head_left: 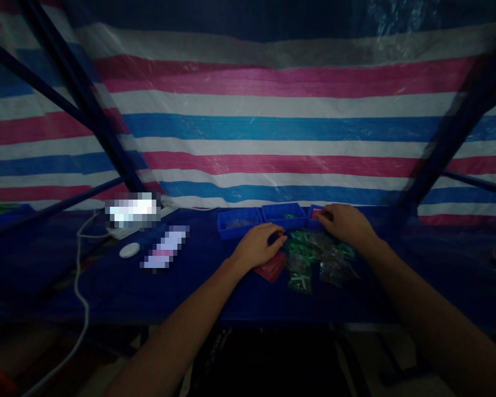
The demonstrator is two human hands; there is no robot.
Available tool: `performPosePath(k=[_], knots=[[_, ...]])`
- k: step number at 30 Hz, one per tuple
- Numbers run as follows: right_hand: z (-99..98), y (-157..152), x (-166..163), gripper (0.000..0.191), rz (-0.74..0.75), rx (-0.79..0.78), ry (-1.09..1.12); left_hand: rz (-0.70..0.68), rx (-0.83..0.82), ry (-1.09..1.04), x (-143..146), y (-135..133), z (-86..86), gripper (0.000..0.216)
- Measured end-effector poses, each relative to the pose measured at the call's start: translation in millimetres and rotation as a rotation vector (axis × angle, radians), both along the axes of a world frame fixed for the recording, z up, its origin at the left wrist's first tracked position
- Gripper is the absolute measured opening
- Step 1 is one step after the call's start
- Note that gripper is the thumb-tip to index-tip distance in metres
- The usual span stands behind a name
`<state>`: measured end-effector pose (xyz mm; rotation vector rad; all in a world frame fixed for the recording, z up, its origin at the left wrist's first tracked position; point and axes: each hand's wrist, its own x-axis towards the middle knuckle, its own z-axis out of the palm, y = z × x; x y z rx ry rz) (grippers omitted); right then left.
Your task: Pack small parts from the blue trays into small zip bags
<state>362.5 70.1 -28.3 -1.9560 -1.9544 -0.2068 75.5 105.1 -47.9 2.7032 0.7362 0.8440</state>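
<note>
My left hand is over the table by a stack of flat red packets, with its fingers curved. A gap shows between its thumb and fingers, and I see nothing held there. My right hand reaches over the right-hand small blue bin, its fingertips drawn together beside something red inside. What those fingertips grip, if anything, is too small and dark to make out. Between my hands lies a pile of clear bags with green contents and greyish bags.
Two more blue bins stand in the row, one with clear bags, one with green pieces. Leftward on the blue table are a round white object, a blurred-out panel, a power strip and a white cable. Striped sheeting hangs behind.
</note>
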Motion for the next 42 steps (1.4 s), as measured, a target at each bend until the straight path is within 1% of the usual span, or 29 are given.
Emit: performPosePath(k=[2,4,5,7,9,11,13,17,20,22,23,26,27,28,29,33,42], knots=[[2.2,-2,-5,0.042,0.186,0.05,0.044,-0.042,0.011,0.018,1,-1,-0.3,0.027],[1.0,-5,-13,0.04,0.415,0.036,0.088,-0.039,0.019,0.031,1,-1,-0.5,0.027],[-1.2,-6,-18,0.043,0.519,0.005,0.106,-0.028,0.02,0.034,1,0,-0.5,0.027],[-7.9,-9,-27,0.061,0.668,-0.062,0.137,-0.004,0.019,0.036,0,1,-0.2,0.025],[-15.5,-11,-35,0.079,0.73,-0.11,0.161,0.012,0.019,0.034,0,2,0.4,0.023],[-21.4,-11,-40,0.08,0.747,-0.14,0.181,0.023,0.019,0.028,-1,2,0.9,0.022],[-24.9,-9,-42,0.07,0.755,-0.144,0.192,0.022,0.017,0.026,-1,1,1.1,0.022],[-27.9,-2,-44,0.044,0.763,-0.114,0.186,0.004,0.021,0.04,1,0,1.0,0.023],[-27.3,-1,-45,0.034,0.757,-0.096,0.179,-0.003,0.023,0.041,1,-1,1.5,0.023],[-24.9,-3,-46,0.036,0.764,-0.092,0.191,-0.002,0.019,0.041,0,-1,2.3,0.023],[-23.5,-6,-47,0.041,0.775,-0.098,0.199,0.0,0.015,0.041,0,-1,2.6,0.023],[-21.1,-12,-49,0.067,0.812,-0.144,0.207,0.012,0.009,0.03,0,0,3.1,0.024],[-21.5,-13,-49,0.073,0.815,-0.159,0.206,0.015,0.009,0.026,0,0,3.0,0.024],[-22.4,-13,-49,0.076,0.813,-0.169,0.205,0.016,0.01,0.023,0,0,2.8,0.023],[-23.8,-12,-50,0.074,0.805,-0.171,0.206,0.018,0.01,0.022,0,0,2.6,0.023],[-30.0,-6,-52,0.053,0.763,-0.137,0.22,0.022,0.006,0.024,0,0,1.9,0.022],[-37.2,-1,-60,0.033,0.69,-0.072,0.307,0.032,0.001,0.021,-1,0,3.4,0.023]])
